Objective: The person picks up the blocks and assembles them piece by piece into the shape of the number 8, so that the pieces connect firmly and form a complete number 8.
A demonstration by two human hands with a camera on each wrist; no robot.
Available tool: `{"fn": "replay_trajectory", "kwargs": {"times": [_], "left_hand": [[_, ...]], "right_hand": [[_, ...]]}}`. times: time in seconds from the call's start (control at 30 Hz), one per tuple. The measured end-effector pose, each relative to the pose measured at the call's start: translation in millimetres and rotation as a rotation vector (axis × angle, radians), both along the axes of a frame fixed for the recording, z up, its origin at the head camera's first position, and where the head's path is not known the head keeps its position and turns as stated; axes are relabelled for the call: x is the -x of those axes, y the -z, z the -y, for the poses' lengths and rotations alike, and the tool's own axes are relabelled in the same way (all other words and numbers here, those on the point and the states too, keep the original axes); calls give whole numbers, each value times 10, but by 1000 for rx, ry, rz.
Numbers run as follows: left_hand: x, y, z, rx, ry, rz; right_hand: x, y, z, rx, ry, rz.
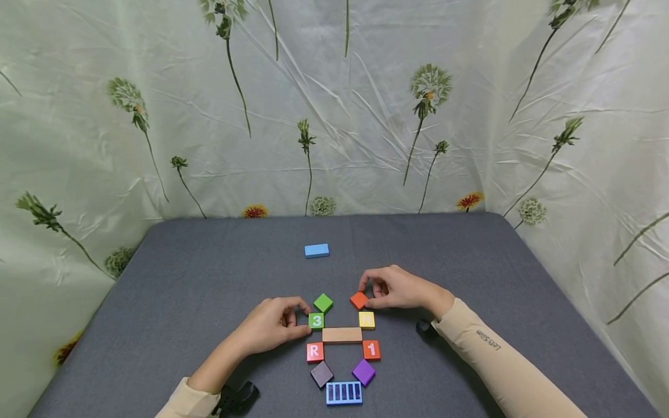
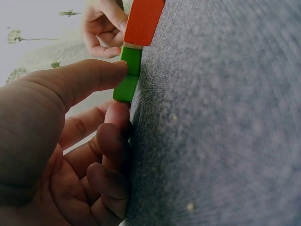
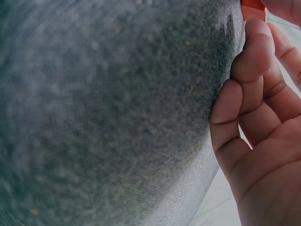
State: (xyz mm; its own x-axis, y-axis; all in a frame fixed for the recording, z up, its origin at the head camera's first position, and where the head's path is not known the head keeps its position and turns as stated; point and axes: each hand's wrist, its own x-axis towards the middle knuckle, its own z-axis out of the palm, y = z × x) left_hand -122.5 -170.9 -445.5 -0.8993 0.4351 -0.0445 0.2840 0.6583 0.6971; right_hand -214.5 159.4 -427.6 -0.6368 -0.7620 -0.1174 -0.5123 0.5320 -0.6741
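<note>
Several coloured wooden blocks form a ring on the table. At its left side my left hand [image 1: 274, 325] pinches the green block marked 3 [image 1: 316, 321] between thumb and fingers. A plain green block [image 1: 323, 302], turned cornerwise, sits just beyond it. On the opposite side my right hand [image 1: 402, 287] pinches an orange block [image 1: 358, 300], also cornerwise, above the yellow block [image 1: 367, 320]. A tan plank [image 1: 342, 335] lies between the two sides. In the right wrist view only an edge of the orange block [image 3: 254, 12] shows past the fingers.
Nearer me lie a red R block [image 1: 315, 352], a red-orange 1 block [image 1: 371, 350], a greyish-purple block [image 1: 322, 374], a purple block [image 1: 363, 372] and a blue slatted block [image 1: 344, 393]. A light blue block [image 1: 316, 251] lies alone toward the table's [image 1: 219, 255] far edge.
</note>
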Motion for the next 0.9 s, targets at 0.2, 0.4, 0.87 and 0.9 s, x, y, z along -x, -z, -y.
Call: {"fn": "replay_trajectory", "kwargs": {"times": [0.2, 0.4, 0.87, 0.9], "left_hand": [[-1, -5, 2, -2, -1, 6], [2, 2, 5, 2, -5, 7], [-1, -10, 1, 1, -4, 0], [-1, -10, 2, 1, -4, -1]], "right_hand": [[-4, 3, 2, 2, 4, 5], [-13, -4, 4, 10, 4, 6], [-16, -3, -1, 5, 5, 8], [-17, -4, -2, 6, 5, 8]]}}
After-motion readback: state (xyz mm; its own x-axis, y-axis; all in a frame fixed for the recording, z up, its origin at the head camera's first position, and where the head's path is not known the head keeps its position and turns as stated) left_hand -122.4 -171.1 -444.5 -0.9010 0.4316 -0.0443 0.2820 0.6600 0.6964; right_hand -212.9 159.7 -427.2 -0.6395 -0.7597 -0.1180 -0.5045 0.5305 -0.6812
